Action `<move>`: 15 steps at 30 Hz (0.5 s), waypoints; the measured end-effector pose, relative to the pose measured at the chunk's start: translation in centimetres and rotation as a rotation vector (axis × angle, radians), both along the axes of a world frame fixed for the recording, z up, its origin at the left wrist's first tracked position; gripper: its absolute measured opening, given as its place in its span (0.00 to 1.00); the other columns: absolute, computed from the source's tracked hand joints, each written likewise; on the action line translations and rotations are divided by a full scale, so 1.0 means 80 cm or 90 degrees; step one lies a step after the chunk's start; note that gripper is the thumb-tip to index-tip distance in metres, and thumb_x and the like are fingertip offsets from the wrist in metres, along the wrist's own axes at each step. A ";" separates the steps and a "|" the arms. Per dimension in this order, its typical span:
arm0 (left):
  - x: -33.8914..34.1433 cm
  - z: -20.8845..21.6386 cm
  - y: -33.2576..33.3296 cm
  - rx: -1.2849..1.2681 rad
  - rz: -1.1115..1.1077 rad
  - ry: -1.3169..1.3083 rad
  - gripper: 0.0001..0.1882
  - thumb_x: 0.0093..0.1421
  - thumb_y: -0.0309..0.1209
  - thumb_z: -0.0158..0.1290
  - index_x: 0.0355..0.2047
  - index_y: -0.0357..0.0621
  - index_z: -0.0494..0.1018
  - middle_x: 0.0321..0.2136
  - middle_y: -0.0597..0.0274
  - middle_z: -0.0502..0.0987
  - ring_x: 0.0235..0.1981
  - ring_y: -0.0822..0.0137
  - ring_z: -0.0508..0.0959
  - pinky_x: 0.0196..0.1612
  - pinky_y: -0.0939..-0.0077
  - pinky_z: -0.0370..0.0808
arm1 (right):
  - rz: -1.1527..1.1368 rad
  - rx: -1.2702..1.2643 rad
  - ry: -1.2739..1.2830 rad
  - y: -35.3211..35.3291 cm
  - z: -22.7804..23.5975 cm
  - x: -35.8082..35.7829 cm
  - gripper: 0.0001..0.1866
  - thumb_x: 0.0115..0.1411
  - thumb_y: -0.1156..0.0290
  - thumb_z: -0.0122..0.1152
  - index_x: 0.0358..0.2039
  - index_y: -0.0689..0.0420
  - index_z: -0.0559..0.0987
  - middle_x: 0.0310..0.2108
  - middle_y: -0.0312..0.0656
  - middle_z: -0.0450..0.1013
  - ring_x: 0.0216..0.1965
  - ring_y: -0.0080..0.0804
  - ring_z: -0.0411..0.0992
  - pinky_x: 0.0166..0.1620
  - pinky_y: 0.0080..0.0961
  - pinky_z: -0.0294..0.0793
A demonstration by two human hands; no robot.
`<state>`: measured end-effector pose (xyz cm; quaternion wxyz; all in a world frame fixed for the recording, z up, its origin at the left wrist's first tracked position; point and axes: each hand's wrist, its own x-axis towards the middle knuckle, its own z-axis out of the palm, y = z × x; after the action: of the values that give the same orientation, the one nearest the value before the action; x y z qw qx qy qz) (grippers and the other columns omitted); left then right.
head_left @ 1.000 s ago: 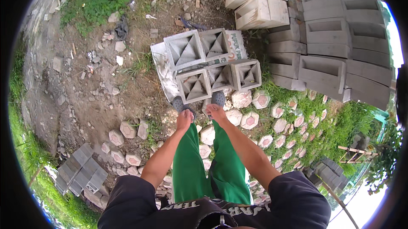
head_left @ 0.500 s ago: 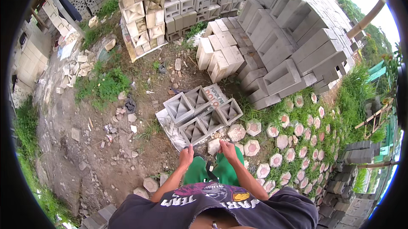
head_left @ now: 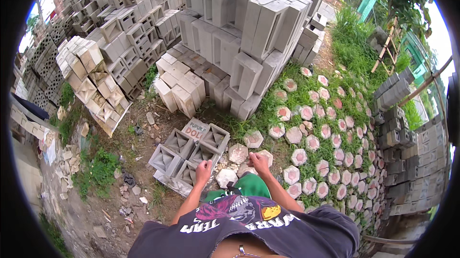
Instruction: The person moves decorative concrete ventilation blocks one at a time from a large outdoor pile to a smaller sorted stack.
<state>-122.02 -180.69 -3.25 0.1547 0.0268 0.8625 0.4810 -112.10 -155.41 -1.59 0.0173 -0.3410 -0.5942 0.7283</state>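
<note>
My left hand (head_left: 203, 171) hangs above the near corner of several grey square ventilation blocks (head_left: 189, 156) that lie flat on a white sack on the ground. Its fingers are curled and nothing shows in them. My right hand (head_left: 259, 161) hangs over the pink hexagonal pavers (head_left: 238, 153) just right of the blocks, fingers also loosely curled and holding nothing. Both forearms reach down from my dark printed shirt, and green trousers show between them.
A tall stack of grey hollow concrete blocks (head_left: 249, 33) stands straight ahead. Cream blocks (head_left: 179, 88) and more patterned blocks (head_left: 98, 83) are piled to the left. Hexagonal pavers set in grass (head_left: 326, 128) spread right, and further block stacks (head_left: 407, 143) stand at the right edge.
The view has tilted up from the ground toward the block stacks. My hands have drawn back a little from the ventilation blocks and sit lower in the picture.
</note>
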 end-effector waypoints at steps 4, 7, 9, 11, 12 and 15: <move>-0.015 -0.005 0.114 0.134 -0.080 -0.036 0.18 0.61 0.41 0.50 0.23 0.38 0.70 0.15 0.63 0.72 0.18 0.73 0.71 0.24 0.72 0.67 | -0.067 -0.004 -0.023 0.086 -0.009 0.052 0.17 0.64 0.58 0.52 0.28 0.58 0.75 0.22 0.36 0.73 0.25 0.23 0.73 0.30 0.21 0.74; -0.007 0.002 0.187 0.171 -0.127 -0.102 0.11 0.61 0.36 0.49 0.27 0.41 0.71 0.18 0.67 0.73 0.18 0.77 0.71 0.22 0.79 0.67 | -0.134 0.002 -0.002 0.131 0.003 0.081 0.16 0.64 0.58 0.52 0.29 0.58 0.75 0.24 0.37 0.74 0.26 0.22 0.73 0.31 0.21 0.73; 0.002 0.009 0.229 0.201 -0.167 -0.184 0.08 0.59 0.33 0.51 0.30 0.40 0.71 0.22 0.66 0.74 0.19 0.77 0.72 0.23 0.82 0.71 | -0.188 0.002 0.021 0.154 0.020 0.102 0.13 0.63 0.61 0.54 0.31 0.58 0.76 0.25 0.35 0.75 0.27 0.20 0.73 0.31 0.20 0.73; 0.012 0.016 0.277 0.193 -0.245 -0.187 0.08 0.58 0.32 0.53 0.30 0.39 0.71 0.22 0.65 0.74 0.19 0.77 0.72 0.24 0.81 0.71 | -0.250 -0.007 0.022 0.179 0.024 0.123 0.12 0.63 0.61 0.54 0.31 0.57 0.76 0.25 0.35 0.75 0.27 0.20 0.73 0.31 0.19 0.73; 0.018 0.018 0.297 0.185 -0.296 -0.189 0.08 0.57 0.31 0.54 0.30 0.39 0.71 0.23 0.65 0.74 0.19 0.77 0.73 0.24 0.81 0.72 | -0.285 -0.020 0.021 0.187 0.023 0.134 0.11 0.62 0.62 0.55 0.31 0.57 0.76 0.25 0.35 0.75 0.27 0.20 0.73 0.31 0.19 0.73; 0.029 0.041 0.351 0.149 -0.416 -0.171 0.08 0.55 0.31 0.57 0.29 0.40 0.71 0.23 0.65 0.74 0.21 0.77 0.73 0.27 0.81 0.72 | -0.380 -0.044 0.021 0.204 0.018 0.170 0.10 0.60 0.64 0.57 0.33 0.58 0.75 0.27 0.36 0.75 0.28 0.20 0.73 0.33 0.18 0.73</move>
<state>-119.72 -152.60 0.07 0.4074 0.2548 0.7199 0.5008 -98.52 -139.10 -0.12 0.2287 -0.4890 -0.4422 0.7163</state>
